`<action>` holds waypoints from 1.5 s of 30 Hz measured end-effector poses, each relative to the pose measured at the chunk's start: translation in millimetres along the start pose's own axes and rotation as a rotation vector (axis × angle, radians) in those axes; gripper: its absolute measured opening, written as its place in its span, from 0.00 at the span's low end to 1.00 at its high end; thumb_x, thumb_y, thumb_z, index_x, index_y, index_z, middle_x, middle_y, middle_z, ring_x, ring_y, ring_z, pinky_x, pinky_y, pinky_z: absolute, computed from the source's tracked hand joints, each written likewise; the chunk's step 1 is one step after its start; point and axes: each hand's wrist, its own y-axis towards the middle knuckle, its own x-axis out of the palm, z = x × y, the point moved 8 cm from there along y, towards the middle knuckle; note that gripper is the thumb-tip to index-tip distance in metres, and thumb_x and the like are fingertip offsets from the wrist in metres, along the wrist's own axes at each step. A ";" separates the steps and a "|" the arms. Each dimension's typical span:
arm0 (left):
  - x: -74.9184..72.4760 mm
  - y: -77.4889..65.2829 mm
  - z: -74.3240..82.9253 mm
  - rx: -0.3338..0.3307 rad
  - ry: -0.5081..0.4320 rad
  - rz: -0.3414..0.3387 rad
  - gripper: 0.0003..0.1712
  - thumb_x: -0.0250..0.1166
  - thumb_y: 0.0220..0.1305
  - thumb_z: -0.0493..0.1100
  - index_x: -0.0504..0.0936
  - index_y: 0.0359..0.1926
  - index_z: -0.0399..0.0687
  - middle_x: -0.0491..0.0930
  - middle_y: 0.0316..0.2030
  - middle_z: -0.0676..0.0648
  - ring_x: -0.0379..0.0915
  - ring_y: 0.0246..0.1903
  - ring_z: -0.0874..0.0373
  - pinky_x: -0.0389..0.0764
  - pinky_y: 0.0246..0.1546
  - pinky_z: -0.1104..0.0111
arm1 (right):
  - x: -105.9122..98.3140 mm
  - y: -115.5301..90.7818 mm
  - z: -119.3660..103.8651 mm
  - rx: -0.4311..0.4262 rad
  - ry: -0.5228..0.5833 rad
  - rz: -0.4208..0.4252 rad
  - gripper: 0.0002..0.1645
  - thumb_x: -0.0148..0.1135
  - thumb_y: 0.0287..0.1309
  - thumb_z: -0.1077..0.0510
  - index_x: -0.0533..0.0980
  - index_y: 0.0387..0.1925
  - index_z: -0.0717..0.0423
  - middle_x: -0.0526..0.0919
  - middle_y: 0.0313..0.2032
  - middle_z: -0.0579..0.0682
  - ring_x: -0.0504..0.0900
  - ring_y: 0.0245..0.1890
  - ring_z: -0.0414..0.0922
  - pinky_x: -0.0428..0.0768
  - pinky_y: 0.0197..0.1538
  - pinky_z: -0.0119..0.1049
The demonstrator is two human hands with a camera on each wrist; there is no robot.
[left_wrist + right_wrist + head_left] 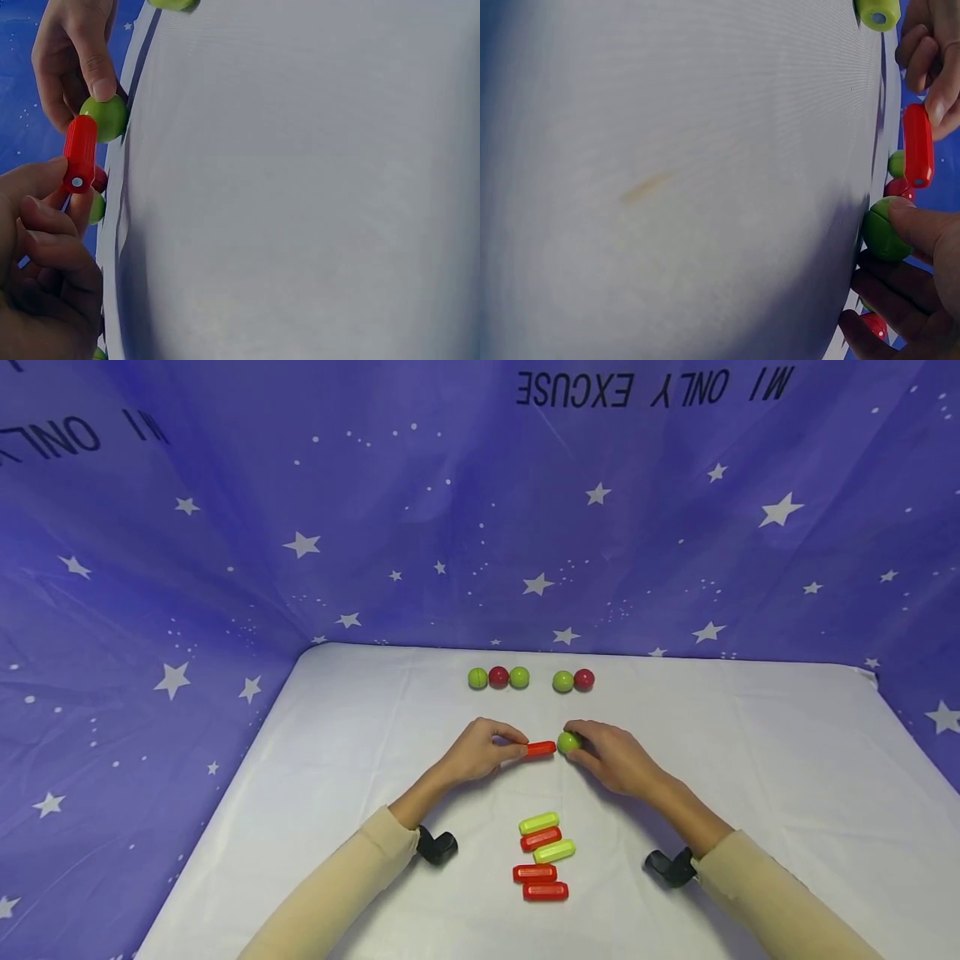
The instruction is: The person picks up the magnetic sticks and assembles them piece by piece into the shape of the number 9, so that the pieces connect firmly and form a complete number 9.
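Between thumb and fingers, my left hand (480, 750) pinches the left end of a red faceted rod (541, 749). In the left wrist view the near end of this red rod (80, 154) shows a small pale round spot. My right hand (618, 756) holds a green ball (568, 742) between thumb and fingertips, just right of the rod's free end. A seam line runs across the green ball (886, 231) in the right wrist view. Rod and ball sit close together, over the middle of the white table.
Farther back lie a row of green, red and green balls (498, 677) and a pair, one green ball (563, 681) and one red ball (584, 680). Nearer me, several red and yellow-green rods (545, 892) lie stacked in a column. A purple starred cloth (450, 527) hangs behind the white table (787, 760).
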 end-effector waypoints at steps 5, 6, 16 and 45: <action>-1.7 4.4 0.6 0.005 0.018 0.015 0.09 0.68 0.64 0.41 0.88 0.42 0.43 0.85 0.38 0.50 0.69 0.15 0.63 0.70 0.18 0.73 | 0.9 0.5 0.4 -0.002 0.000 0.004 0.23 0.68 0.61 0.60 0.76 0.56 0.63 0.82 0.52 0.57 0.79 0.54 0.56 0.74 0.59 0.54; -1.9 5.3 0.2 0.003 0.020 0.016 0.09 0.68 0.64 0.41 0.88 0.42 0.43 0.85 0.38 0.50 0.69 0.15 0.63 0.70 0.18 0.73 | 1.0 0.4 0.6 -0.003 -0.001 0.003 0.23 0.68 0.60 0.60 0.76 0.56 0.63 0.82 0.52 0.57 0.79 0.54 0.56 0.74 0.59 0.55; -3.6 12.5 0.7 -0.011 0.026 0.039 0.09 0.68 0.64 0.42 0.88 0.42 0.44 0.85 0.39 0.50 0.70 0.16 0.62 0.73 0.23 0.72 | 0.0 0.3 0.2 -0.009 0.009 0.000 0.22 0.69 0.60 0.60 0.76 0.55 0.63 0.83 0.50 0.56 0.80 0.52 0.54 0.75 0.58 0.54; -3.0 18.2 -5.5 -0.010 0.055 0.035 0.11 0.69 0.63 0.43 0.87 0.45 0.46 0.83 0.41 0.50 0.70 0.23 0.63 0.73 0.27 0.72 | -0.9 0.3 -0.2 -0.013 0.016 0.002 0.22 0.68 0.61 0.60 0.76 0.55 0.63 0.82 0.52 0.57 0.79 0.54 0.56 0.74 0.58 0.55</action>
